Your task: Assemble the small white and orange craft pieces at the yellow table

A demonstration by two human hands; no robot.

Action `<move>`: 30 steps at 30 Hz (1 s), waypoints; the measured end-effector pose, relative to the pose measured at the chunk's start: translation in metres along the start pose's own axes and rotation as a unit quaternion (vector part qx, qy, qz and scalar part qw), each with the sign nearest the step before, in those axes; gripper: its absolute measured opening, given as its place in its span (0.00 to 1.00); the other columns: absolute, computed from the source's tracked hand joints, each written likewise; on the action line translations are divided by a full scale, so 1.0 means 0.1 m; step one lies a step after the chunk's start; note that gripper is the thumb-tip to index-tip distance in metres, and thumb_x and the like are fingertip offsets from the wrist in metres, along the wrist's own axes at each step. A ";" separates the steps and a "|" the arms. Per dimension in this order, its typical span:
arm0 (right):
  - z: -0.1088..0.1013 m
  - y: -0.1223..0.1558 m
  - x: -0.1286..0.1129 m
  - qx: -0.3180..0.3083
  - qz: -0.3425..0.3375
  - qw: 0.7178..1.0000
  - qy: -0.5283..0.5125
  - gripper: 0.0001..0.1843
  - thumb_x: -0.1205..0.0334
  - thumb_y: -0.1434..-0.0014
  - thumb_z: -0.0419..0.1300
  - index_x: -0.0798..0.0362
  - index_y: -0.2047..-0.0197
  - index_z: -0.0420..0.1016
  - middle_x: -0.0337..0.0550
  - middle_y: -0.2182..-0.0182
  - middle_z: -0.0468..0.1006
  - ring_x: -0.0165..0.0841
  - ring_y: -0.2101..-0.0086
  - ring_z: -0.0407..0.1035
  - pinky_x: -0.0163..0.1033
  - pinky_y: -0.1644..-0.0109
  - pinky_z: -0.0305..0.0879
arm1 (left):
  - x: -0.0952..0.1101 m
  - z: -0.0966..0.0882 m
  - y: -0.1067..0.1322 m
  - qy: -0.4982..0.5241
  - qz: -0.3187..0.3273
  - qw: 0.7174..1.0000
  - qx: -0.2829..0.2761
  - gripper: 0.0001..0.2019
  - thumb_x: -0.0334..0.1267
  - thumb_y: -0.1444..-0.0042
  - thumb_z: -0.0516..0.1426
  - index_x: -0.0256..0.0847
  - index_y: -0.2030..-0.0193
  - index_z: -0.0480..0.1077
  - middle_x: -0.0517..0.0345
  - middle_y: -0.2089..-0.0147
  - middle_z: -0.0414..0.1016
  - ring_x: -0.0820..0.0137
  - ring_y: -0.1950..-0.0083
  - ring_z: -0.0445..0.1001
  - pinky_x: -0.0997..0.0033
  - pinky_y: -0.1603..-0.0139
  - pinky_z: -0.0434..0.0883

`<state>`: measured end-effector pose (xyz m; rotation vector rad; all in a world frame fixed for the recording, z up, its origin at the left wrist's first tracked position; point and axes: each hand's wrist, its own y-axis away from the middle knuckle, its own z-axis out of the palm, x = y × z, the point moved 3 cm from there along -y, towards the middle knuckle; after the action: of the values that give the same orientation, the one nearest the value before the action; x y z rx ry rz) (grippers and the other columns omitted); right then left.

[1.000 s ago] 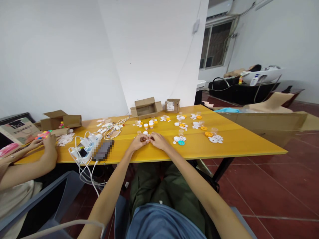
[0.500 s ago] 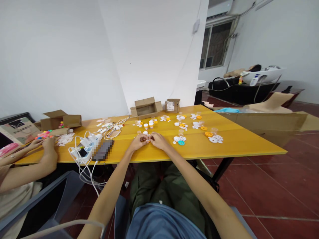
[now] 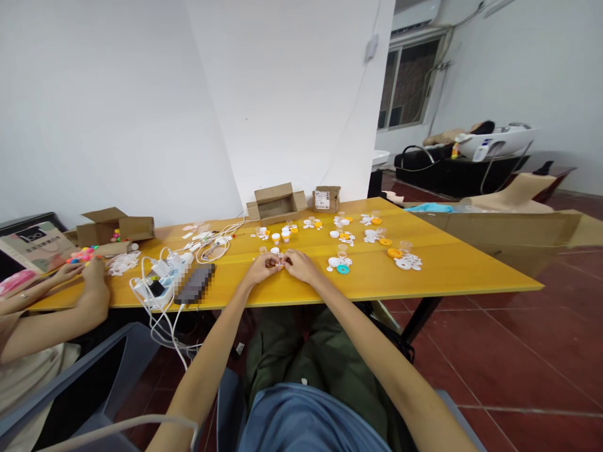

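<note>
My left hand [image 3: 264,268] and my right hand [image 3: 298,266] meet fingertip to fingertip over the near part of the yellow table [image 3: 377,282]. Both are closed on a small white piece [image 3: 281,263], mostly hidden by the fingers, so its kind is unclear. Just behind them lies a white round part [image 3: 275,251]. Farther back stand small white-and-orange capped containers [image 3: 285,235]. Right of my right hand is a pile of white discs [image 3: 333,262] with a teal ring [image 3: 343,270] and a clear cup [image 3: 342,250].
More piles of white parts with orange rings [image 3: 394,253] lie to the right. An open cardboard box [image 3: 277,206] and a smaller carton [image 3: 326,199] stand at the back. Left are a power strip [image 3: 162,289], white cables, a dark phone-like slab [image 3: 195,284] and another person's hands [image 3: 92,271].
My hands stay in nearly the same place, fingers still together around the small piece. The other person's hand at the left has shifted slightly.
</note>
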<state>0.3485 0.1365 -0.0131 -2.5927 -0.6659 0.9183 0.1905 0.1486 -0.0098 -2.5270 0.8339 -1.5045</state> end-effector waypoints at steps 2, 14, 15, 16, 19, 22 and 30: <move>0.00 0.00 0.00 0.002 0.001 1.000 0.000 0.08 0.71 0.39 0.59 0.50 0.66 0.78 0.45 0.61 0.80 0.36 0.57 0.74 0.37 0.53 0.65 | 0.00 0.00 0.00 0.001 -0.003 1.000 0.000 0.11 0.44 0.53 0.69 0.40 0.71 0.76 0.57 0.66 0.78 0.71 0.66 0.73 0.69 0.62 0.72; -0.04 0.01 -0.02 0.024 0.028 0.999 0.006 0.09 0.69 0.36 0.57 0.49 0.64 0.77 0.45 0.60 0.82 0.36 0.57 0.74 0.36 0.54 0.64 | -0.02 0.01 0.00 0.005 -0.011 1.000 0.003 0.12 0.45 0.53 0.69 0.41 0.69 0.76 0.59 0.69 0.77 0.71 0.68 0.72 0.70 0.63 0.72; -0.04 0.01 -0.02 0.026 0.030 0.999 0.007 0.08 0.69 0.36 0.57 0.49 0.63 0.77 0.45 0.59 0.82 0.36 0.57 0.74 0.36 0.54 0.63 | -0.02 0.01 0.00 0.005 -0.011 1.000 0.003 0.11 0.45 0.52 0.69 0.41 0.69 0.76 0.60 0.70 0.76 0.71 0.69 0.72 0.70 0.64 0.72; -0.05 0.01 -0.02 0.026 0.032 0.999 0.009 0.08 0.69 0.36 0.57 0.50 0.63 0.77 0.45 0.59 0.82 0.36 0.57 0.74 0.36 0.54 0.63 | -0.02 0.01 0.00 0.004 -0.011 1.000 0.004 0.11 0.45 0.52 0.69 0.41 0.69 0.76 0.60 0.70 0.76 0.72 0.69 0.72 0.70 0.64 0.71; -0.05 0.00 0.00 0.030 0.029 0.999 0.015 0.08 0.69 0.36 0.57 0.49 0.62 0.77 0.45 0.59 0.82 0.36 0.57 0.74 0.36 0.54 0.63 | -0.03 0.01 0.00 -0.002 -0.010 1.000 0.007 0.12 0.45 0.52 0.69 0.41 0.68 0.76 0.61 0.71 0.75 0.72 0.70 0.71 0.71 0.65 0.71; -0.05 0.00 0.01 0.040 0.027 0.999 0.020 0.08 0.69 0.36 0.57 0.49 0.63 0.77 0.44 0.60 0.82 0.37 0.57 0.74 0.37 0.53 0.62 | -0.04 0.01 0.00 -0.010 -0.012 1.000 0.010 0.13 0.46 0.52 0.69 0.41 0.67 0.76 0.62 0.72 0.74 0.72 0.70 0.71 0.71 0.65 0.70; -0.03 -0.03 0.09 0.087 0.064 0.994 0.023 0.09 0.69 0.37 0.56 0.49 0.63 0.77 0.45 0.59 0.81 0.39 0.54 0.73 0.40 0.51 0.61 | 0.00 -0.02 0.00 -0.030 0.013 0.999 0.017 0.11 0.45 0.49 0.67 0.43 0.63 0.77 0.57 0.61 0.80 0.69 0.63 0.74 0.71 0.63 0.70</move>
<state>0.3562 0.1437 -0.0138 -2.5139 -0.3932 0.9086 0.1889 0.1491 -0.0082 -2.5125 0.8220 -1.4160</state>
